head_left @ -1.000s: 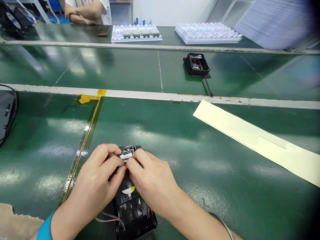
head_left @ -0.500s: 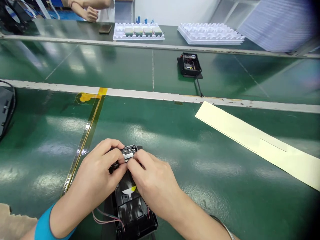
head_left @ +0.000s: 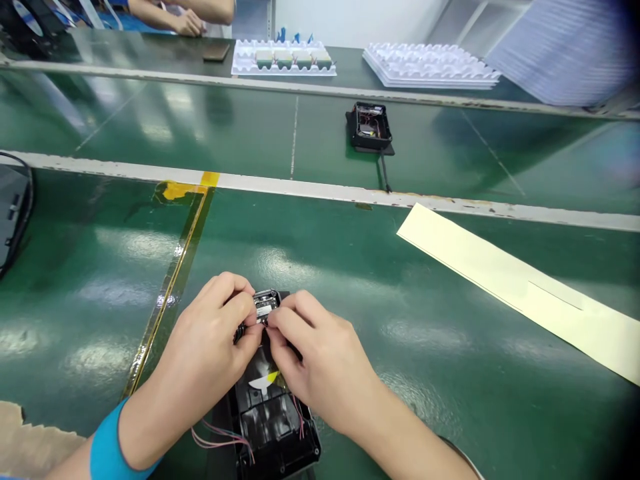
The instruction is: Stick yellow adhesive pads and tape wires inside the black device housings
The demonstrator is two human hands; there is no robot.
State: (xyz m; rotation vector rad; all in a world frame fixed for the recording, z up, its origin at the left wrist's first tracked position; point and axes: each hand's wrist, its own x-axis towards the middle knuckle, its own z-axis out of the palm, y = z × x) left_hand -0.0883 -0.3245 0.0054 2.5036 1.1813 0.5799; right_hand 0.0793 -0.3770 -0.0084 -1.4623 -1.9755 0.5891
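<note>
A long black plastic housing (head_left: 280,433) lies open in front of me. Thin pink and grey wires (head_left: 220,437) come out at its lower left, and a white and yellow sticker (head_left: 263,381) sits inside. At its far end is a small compartment with a white-labelled part (head_left: 265,307). My left hand (head_left: 220,333) is pinched closed at the left of that part; what its fingertips grip is hidden. My right hand (head_left: 320,360) pinches at the right of the same part, fingertips close to the left ones. Whatever it holds is too small to make out.
Beyond a white rail, a second open black box (head_left: 370,127) lies on the green conveyor belt (head_left: 225,133). White trays (head_left: 430,65) and a tray with several green-and-white blocks (head_left: 284,59) stand behind. Cream paper strips (head_left: 500,280) lie right. A co-worker's hands (head_left: 190,23) show at the back.
My right hand's fingers have lifted and spread slightly from the compartment, while the left keeps its pinch. The box on the far belt has moved left relative to the trays.
</note>
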